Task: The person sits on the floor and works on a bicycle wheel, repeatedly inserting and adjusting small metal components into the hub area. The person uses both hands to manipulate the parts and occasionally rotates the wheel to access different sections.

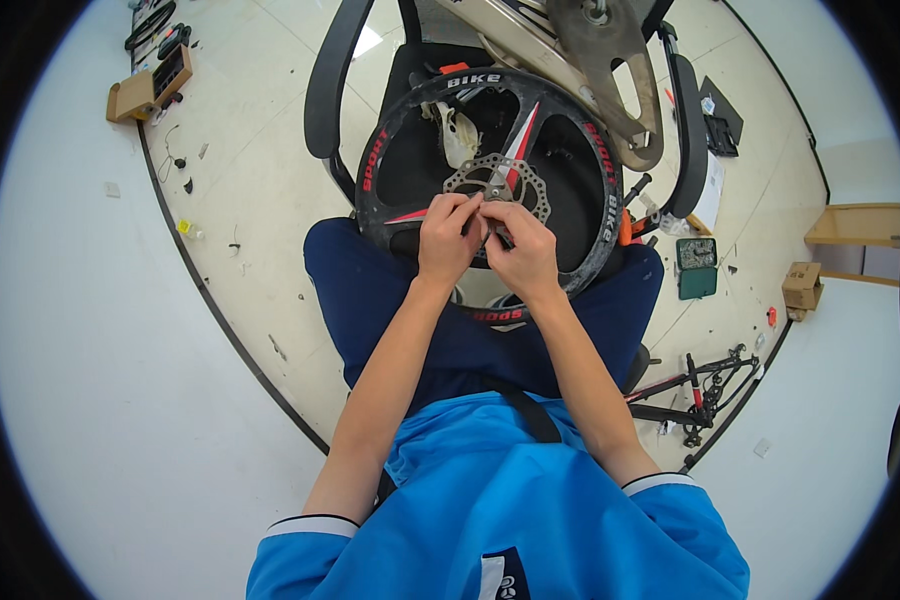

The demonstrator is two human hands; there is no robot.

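A black bicycle wheel (604,150) with red-and-white spokes leans across my thighs and a black office chair (330,90). At its hub sits a perforated metal brake disc (538,190). My left hand (446,240) and my right hand (523,252) meet at the disc's near side, fingertips pinched close together over the hub. Whatever they pinch is too small and too covered to make out. Behind the wheel's far rim rests a grey-brown bicycle frame (526,48). Through a gap between the spokes shows a crumpled whitish piece (460,138).
On the right floor lie an open green case (697,270) of small parts, an orange-handled tool (625,228) and a black-and-red bike frame (698,390). Cardboard boxes stand by both walls, one at left (132,98), another at right (802,286). Small scraps dot the tiles.
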